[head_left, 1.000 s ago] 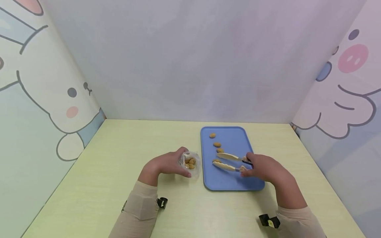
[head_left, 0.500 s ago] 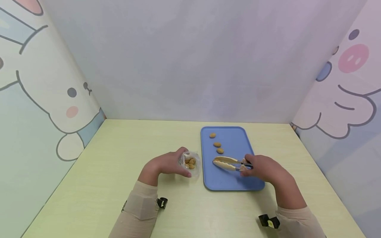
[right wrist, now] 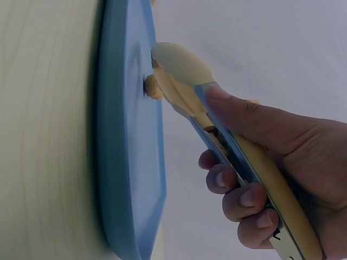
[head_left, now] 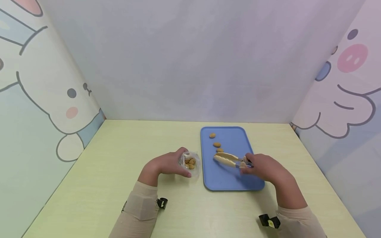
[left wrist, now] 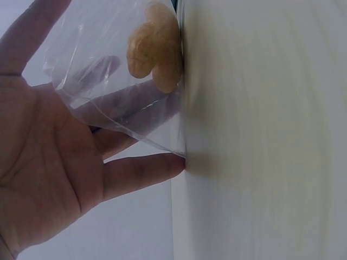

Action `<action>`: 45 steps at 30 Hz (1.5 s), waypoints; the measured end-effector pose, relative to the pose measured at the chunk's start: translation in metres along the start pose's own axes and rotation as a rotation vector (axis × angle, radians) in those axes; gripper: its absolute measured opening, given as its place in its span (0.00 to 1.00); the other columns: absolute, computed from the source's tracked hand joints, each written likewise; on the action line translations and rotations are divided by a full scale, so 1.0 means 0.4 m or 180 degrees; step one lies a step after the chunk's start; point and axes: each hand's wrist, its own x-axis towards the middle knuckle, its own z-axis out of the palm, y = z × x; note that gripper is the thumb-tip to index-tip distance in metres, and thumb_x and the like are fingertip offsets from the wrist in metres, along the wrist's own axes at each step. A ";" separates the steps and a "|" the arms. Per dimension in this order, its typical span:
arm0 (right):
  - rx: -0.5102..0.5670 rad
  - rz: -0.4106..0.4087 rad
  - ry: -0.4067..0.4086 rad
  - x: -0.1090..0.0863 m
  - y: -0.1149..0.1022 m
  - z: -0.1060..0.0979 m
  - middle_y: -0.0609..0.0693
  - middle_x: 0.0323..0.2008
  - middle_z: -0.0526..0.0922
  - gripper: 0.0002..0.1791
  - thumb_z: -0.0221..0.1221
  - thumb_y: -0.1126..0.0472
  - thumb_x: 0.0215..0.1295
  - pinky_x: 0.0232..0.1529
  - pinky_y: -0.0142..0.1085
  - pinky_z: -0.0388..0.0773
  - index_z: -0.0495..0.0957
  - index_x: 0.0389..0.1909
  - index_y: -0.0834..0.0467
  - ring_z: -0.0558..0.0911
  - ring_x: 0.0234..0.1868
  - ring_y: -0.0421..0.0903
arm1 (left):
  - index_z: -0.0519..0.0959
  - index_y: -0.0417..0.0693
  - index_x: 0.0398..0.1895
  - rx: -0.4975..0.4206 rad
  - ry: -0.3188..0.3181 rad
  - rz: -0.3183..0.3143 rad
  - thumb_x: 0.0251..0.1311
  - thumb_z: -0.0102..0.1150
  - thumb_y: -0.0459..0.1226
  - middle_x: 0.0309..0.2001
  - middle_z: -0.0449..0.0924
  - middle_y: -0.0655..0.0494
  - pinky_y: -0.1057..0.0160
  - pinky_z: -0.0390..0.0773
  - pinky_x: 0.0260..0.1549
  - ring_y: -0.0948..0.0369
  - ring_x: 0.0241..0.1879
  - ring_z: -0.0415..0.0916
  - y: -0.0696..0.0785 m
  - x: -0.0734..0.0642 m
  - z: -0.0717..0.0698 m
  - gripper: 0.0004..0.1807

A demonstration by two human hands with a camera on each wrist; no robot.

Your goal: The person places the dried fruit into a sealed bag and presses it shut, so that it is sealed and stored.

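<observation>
My left hand [head_left: 174, 162] rests around a clear plastic bag [head_left: 195, 168], thumb and fingers on either side of it. Inside lie several tan peanuts [head_left: 190, 164], and their bumpy shells [left wrist: 157, 51] show through in the left wrist view. My right hand [head_left: 262, 168] grips cream-coloured tongs [head_left: 225, 161] over the blue tray [head_left: 235, 181]. The tongs' scalloped tips are close together, with a bit of brown at the end [right wrist: 155, 60]; a peanut there is mostly hidden. Three more peanuts [head_left: 217, 144] lie in a slanting line on the tray.
The tray stands on a pale wood-grain table [head_left: 134, 138], just right of the bag. A grey-white backdrop [head_left: 190, 59] rises behind, and printed cartoon panels [head_left: 336, 86] flank both sides.
The tongs' tips have closed together over the nearest peanut and moved slightly away from me toward the others. The left hand and bag have stayed put.
</observation>
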 end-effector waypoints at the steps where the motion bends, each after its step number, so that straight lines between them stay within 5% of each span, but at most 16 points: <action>1: 0.0008 0.0002 -0.0004 0.000 0.000 -0.001 0.46 0.25 0.72 0.21 0.65 0.42 0.60 0.29 0.39 0.66 0.70 0.38 0.54 0.71 0.27 0.44 | 0.59 0.63 0.66 0.0006 0.0003 -0.0003 0.39 0.72 0.64 0.43 0.77 0.64 0.54 0.71 0.50 0.62 0.46 0.74 0.000 0.000 0.000 0.51; 25: -0.0022 -0.0147 0.0241 0.002 -0.002 -0.011 0.47 0.21 0.65 0.22 0.62 0.40 0.62 0.25 0.37 0.61 0.67 0.34 0.53 0.66 0.23 0.43 | 0.59 0.61 0.67 0.0022 0.0024 -0.0010 0.39 0.72 0.64 0.44 0.77 0.64 0.54 0.72 0.51 0.62 0.46 0.73 0.000 0.001 -0.002 0.52; 45: -0.0130 -0.0436 0.0653 -0.017 -0.084 -0.003 0.43 0.19 0.66 0.20 0.64 0.40 0.60 0.21 0.35 0.60 0.66 0.30 0.49 0.64 0.19 0.40 | 0.60 0.65 0.64 -0.0026 -0.0006 0.0038 0.40 0.73 0.62 0.43 0.77 0.64 0.55 0.71 0.49 0.62 0.44 0.74 0.000 0.000 0.000 0.48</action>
